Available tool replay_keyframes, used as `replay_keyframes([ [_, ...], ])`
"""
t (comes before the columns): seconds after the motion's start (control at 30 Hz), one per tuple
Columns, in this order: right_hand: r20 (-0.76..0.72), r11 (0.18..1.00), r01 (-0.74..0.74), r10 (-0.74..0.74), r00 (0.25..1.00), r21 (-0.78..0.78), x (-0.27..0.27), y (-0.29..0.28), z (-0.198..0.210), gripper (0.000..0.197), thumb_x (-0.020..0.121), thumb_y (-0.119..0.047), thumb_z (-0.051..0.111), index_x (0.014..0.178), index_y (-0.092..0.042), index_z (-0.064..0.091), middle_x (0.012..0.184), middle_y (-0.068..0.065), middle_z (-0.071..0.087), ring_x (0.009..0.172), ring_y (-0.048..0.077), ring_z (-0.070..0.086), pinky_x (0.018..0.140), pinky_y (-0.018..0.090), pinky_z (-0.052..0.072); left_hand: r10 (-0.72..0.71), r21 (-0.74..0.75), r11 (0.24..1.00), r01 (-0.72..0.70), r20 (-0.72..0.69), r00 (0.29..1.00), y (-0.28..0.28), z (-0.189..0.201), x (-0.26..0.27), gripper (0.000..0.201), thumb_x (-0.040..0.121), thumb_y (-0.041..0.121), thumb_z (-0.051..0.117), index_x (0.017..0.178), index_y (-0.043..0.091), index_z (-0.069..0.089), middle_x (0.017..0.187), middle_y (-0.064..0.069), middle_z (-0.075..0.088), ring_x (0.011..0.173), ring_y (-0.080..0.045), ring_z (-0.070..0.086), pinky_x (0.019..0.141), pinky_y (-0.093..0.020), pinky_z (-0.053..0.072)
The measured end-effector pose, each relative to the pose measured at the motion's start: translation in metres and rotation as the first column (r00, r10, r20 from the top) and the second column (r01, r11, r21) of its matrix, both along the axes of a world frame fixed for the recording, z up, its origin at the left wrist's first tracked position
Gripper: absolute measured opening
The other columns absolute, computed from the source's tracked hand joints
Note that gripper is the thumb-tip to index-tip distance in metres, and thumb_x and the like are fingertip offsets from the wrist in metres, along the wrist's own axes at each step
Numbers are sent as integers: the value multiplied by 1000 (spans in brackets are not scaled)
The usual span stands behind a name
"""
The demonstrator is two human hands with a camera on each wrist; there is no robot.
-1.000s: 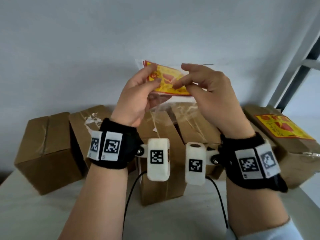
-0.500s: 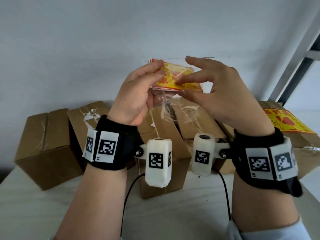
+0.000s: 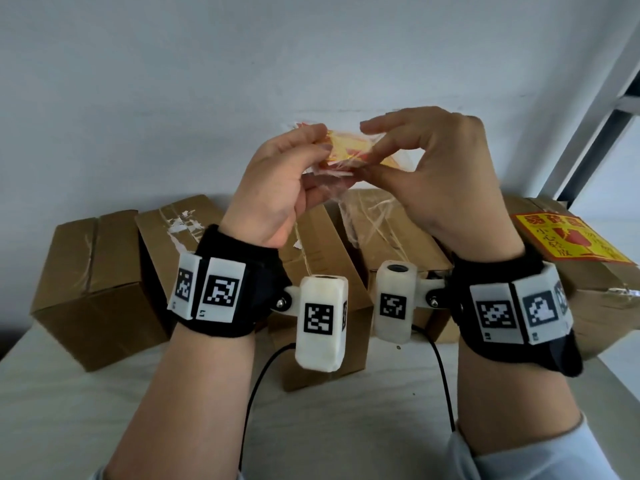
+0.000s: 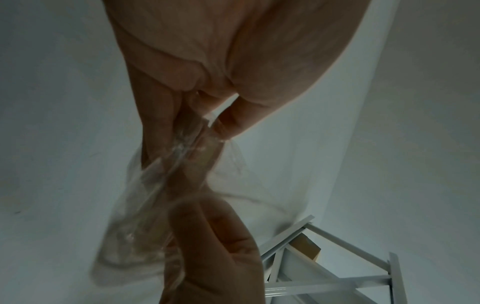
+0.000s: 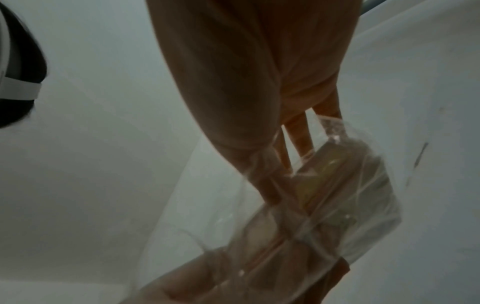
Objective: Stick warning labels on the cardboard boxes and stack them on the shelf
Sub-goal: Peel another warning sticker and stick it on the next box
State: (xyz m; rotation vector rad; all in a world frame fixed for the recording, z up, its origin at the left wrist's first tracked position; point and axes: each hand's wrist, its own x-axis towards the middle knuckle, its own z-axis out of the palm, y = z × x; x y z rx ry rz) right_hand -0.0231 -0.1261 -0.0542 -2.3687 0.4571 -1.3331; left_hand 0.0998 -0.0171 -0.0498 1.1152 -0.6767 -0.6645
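Observation:
Both hands are raised in front of the white wall and hold a clear plastic bag [image 3: 334, 174] of yellow-and-red warning labels [image 3: 349, 148]. My left hand [image 3: 294, 168] grips the bag's left end, seen crumpled against its fingers as the bag [image 4: 166, 185]. My right hand [image 3: 398, 157] pinches the labels and the bag [image 5: 324, 195] between thumb and forefinger. Below the hands several brown cardboard boxes [image 3: 93, 282] stand in a row on the table. The rightmost box [image 3: 595, 292] bears a yellow-and-red label [image 3: 568, 240] on its top.
The white table [image 3: 104, 393] runs along the wall, its front part bare but for two black wrist cables [image 3: 256, 386]. A white metal shelf frame [image 3: 609, 109] rises at the right; in the left wrist view the shelf [image 4: 337, 267] holds a brown box [image 4: 307, 245].
The hands and bag have shifted a little right and tilted flatter. My right thumb and forefinger have closed onto the labels. The view has tilted slightly, so the boxes sit lower.

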Motion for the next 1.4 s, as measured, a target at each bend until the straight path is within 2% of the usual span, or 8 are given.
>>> replay_keyframes([
  [0.27,41,989,-118,115,993,92,-8,-5,3,10,75,-29,84,81,-25,78,109,-12,73,107,1,66,97,36,52,-38,-49,998,37,-31,999,0,2,4,24,98,6,48,118,-5,54,104,-24,63,71,-24,70,88,-42,55],
  [0.43,180,965,-235,212,961,119,-32,13,18,8,80,-21,81,84,-19,74,107,-5,75,107,11,69,93,45,56,-66,-124,991,54,-94,993,10,4,1,40,95,-1,50,132,-15,44,130,-37,53,107,-50,62,81,-44,60],
  [0.57,353,975,-210,170,920,76,-62,30,27,11,89,-15,73,91,-8,66,85,0,69,79,8,66,68,30,53,-80,-142,988,60,-135,988,21,7,-19,40,93,-12,44,133,-13,43,120,-35,59,92,-49,67,67,-33,62],
  [0.73,564,998,26,-52,824,54,-116,23,35,4,93,-16,64,93,-17,60,84,23,66,72,39,60,60,47,46,-138,-17,990,137,-30,990,28,8,-62,45,89,-17,42,129,1,54,102,-19,67,76,-36,71,64,-30,59],
  [0.9,560,993,107,-119,820,55,-164,27,39,14,85,-8,62,95,-17,67,89,7,71,80,14,68,71,26,51,-437,178,888,424,38,899,12,-16,-110,49,87,-21,40,121,7,60,112,-26,64,63,-27,71,53,-25,59],
  [1.13,445,970,128,-209,870,206,-194,35,12,23,80,-4,61,82,-25,69,76,-6,71,72,5,63,65,21,48,-637,464,699,544,59,769,-22,-69,-160,34,89,-15,43,99,10,64,65,2,70,50,-7,63,49,-19,52],
  [1.27,373,934,195,-303,877,300,-196,36,-8,23,80,-7,64,78,-27,74,76,-4,74,70,4,63,64,20,47,-665,598,633,492,93,741,-35,-97,-173,24,89,-16,50,102,-2,64,85,-16,65,58,-13,65,57,-23,53],
  [1.4,356,912,195,-328,875,361,-192,36,-25,20,81,-7,66,88,-20,80,77,-10,74,71,-5,65,69,14,47,-573,649,710,272,308,759,-41,-108,-171,29,95,1,55,123,-3,60,108,-14,67,77,-6,62,65,-12,46],
])
